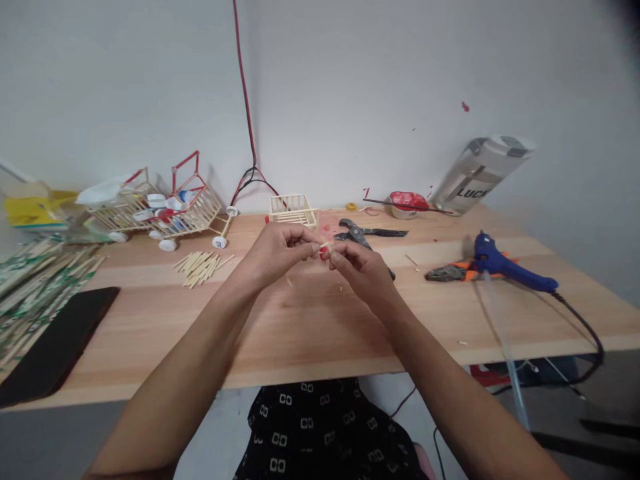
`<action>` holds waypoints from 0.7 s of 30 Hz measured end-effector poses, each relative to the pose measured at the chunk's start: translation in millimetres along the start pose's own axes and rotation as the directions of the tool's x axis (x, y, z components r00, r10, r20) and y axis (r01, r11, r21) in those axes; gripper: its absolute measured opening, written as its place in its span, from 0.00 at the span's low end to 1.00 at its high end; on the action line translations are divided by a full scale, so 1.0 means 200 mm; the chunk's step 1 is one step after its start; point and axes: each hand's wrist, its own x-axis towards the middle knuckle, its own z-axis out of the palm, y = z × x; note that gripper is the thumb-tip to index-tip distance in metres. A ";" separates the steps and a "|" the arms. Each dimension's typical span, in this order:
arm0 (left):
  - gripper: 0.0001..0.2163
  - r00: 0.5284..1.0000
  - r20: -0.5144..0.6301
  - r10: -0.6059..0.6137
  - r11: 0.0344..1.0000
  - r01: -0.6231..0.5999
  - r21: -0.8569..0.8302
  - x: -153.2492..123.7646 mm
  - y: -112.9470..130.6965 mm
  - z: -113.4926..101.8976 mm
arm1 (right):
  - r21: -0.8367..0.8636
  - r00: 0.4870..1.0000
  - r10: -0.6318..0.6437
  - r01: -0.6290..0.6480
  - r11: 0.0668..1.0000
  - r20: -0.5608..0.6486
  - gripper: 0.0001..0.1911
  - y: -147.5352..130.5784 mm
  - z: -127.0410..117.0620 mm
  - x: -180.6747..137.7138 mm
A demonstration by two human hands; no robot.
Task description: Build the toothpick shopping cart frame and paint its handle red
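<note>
Over the middle of the table, my left hand (280, 250) and my right hand (363, 270) meet fingertip to fingertip. Both pinch a small red piece (323, 252) with a pale bit of stick at it; its exact kind is too small to tell. Just behind my left hand stands a little basket built of thin wooden sticks (293, 215), partly covered by the fingers. Black-handled cutting pliers (356, 231) lie behind my right hand, which hides part of one handle. A loose pile of short cut sticks (200, 268) rests left of my left hand.
Two miniature stick carts (193, 212) with white wheels hold bottle caps at the back left. Bundled sticks (45, 287) and a black phone-like slab (60, 343) lie left. On the right are a blue glue gun (515, 267), orange-handled pliers (443, 272) and a red-stained dish (410, 203).
</note>
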 end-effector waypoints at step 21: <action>0.04 1.000 0.010 0.007 1.000 -0.007 0.016 0.00 -0.03 -0.01 | 0.019 1.000 -0.003 0.002 1.000 0.026 0.08 0.02 0.01 0.00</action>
